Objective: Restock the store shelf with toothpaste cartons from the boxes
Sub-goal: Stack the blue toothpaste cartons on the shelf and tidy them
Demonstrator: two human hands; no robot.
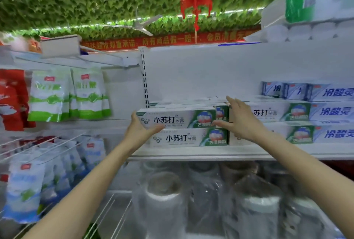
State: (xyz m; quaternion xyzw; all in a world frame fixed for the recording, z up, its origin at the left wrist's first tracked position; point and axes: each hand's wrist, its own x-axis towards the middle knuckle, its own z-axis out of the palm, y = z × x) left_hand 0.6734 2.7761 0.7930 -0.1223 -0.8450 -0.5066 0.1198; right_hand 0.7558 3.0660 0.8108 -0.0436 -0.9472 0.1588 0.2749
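Top carton [172,118]: white-and-green toothpaste box, lying lengthwise on a lower carton [187,139] of the same kind, stack 2 high at the left end of the shelf [191,152]. Left hand [138,130] cups its left end, thumb along the lower front edge, gripping. Right hand [242,122] at the right end, fingers straight and spread, thumb touching the box. Matching cartons [277,113] just beside, to the right. Green-and-white bags [49,95] hang to the left.
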